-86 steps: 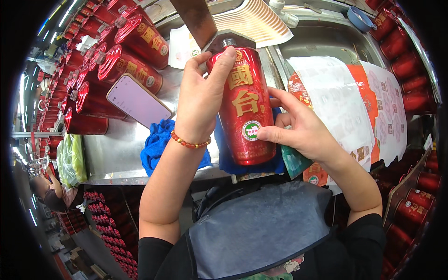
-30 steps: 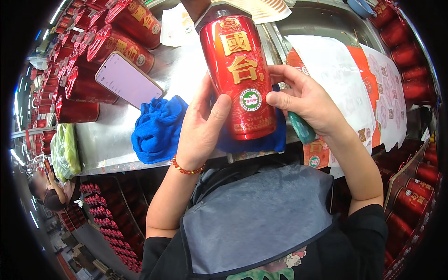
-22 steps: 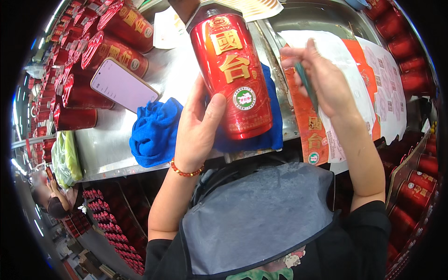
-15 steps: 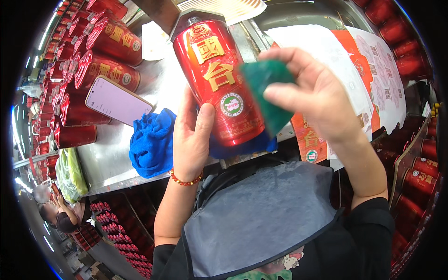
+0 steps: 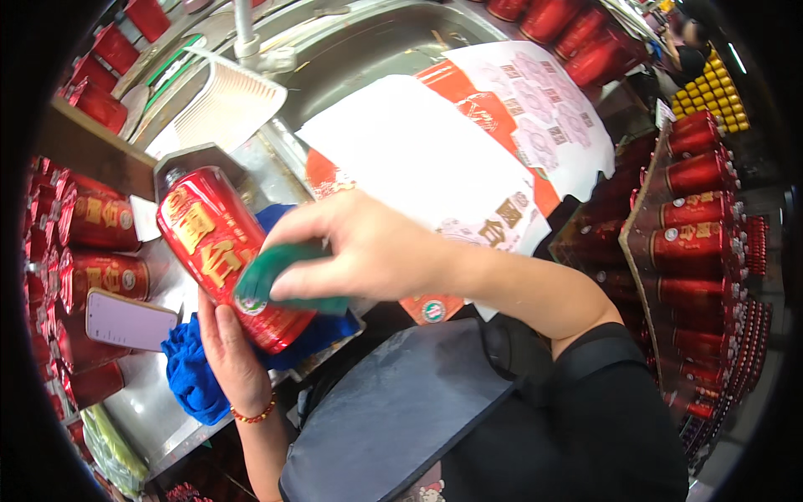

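A glossy red bottle (image 5: 222, 230) with gold characters lies tilted, its neck resting in a grey angular holder (image 5: 201, 159). My left hand (image 5: 232, 356) is closed on its lower side, the thumb on the front and the other fingers largely hidden behind. In my right hand (image 5: 368, 251) is a flat green scraper (image 5: 293, 272), pinched between thumb and fingers. The scraper lies over the lower front of the bottle, partly covering a round green-and-white emblem; motion blurs its edge. A blue cloth (image 5: 196, 372) lies crumpled beside my left hand, and more blue cloth shows under the bottle.
A phone (image 5: 130, 320) leans against red bottles (image 5: 100, 222) on the left. Printed sheets (image 5: 393, 125) lie at the sink's (image 5: 368, 46) near edge, beyond my right hand. A white ribbed tray (image 5: 230, 100) stands at the back left. Racked red bottles (image 5: 690, 251) fill the right side.
The view has turned to the right, so the bottle and hands appear farther left. My right hand has brought the scraper from beside the bottle over its lower front. The left hand keeps its hold.
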Available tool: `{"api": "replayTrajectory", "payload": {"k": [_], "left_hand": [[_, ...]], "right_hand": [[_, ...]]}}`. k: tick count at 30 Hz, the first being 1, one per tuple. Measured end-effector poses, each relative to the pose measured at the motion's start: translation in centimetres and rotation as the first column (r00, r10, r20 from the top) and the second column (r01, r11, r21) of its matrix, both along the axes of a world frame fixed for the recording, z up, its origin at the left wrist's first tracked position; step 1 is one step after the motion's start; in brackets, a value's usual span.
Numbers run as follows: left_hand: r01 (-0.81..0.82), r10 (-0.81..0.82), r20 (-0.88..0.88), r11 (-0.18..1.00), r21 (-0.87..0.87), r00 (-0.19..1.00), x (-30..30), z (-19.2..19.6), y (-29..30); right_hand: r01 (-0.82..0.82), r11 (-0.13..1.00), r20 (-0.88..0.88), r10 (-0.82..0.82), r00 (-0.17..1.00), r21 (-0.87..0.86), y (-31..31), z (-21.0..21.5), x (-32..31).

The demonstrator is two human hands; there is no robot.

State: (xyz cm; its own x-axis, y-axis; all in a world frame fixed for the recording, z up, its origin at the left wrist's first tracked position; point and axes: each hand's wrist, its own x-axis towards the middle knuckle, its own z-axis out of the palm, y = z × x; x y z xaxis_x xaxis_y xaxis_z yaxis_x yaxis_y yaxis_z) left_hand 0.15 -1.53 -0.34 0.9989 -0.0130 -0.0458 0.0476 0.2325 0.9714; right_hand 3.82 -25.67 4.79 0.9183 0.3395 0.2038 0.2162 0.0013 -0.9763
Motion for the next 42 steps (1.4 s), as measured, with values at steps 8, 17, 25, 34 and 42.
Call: {"api": "replayTrajectory", "payload": {"k": [8, 17, 25, 34, 42], "left_hand": [[0.26, -0.275, 0.127, 0.958, 0.122, 0.953, -0.7, -1.4, 1.7], [0.073, -0.165, 0.198, 0.912, 0.405, 0.966, -0.9, -0.8, 1.1], [-0.116, 0.044, 0.164, 0.881, 0.459, 0.986, -1.3, 1.8, -1.1], [-0.061, -0.163, 0.301, 0.786, 0.616, 0.94, -1.2, 2.1, -0.9], [-0.176, -0.123, 0.393, 0.745, 0.643, 0.911, -1.5, 2.0, -1.4]], "right_hand": [[0.289, 0.937, 0.718, -0.064, 0.693, -0.196, 1.2, 0.1, -1.4], [0.295, 0.915, 0.762, 0.02, 0.648, -0.274, 2.7, 1.4, -3.7], [0.261, 0.939, 0.805, 0.029, 0.592, -0.225, 4.6, 1.5, -4.4], [0.15, 0.815, 0.655, 0.324, 0.683, -0.56, 2.9, 4.1, -5.1], [0.269, 0.707, 0.659, 0.359, 0.661, -0.654, 3.4, 6.2, -3.8]]}}
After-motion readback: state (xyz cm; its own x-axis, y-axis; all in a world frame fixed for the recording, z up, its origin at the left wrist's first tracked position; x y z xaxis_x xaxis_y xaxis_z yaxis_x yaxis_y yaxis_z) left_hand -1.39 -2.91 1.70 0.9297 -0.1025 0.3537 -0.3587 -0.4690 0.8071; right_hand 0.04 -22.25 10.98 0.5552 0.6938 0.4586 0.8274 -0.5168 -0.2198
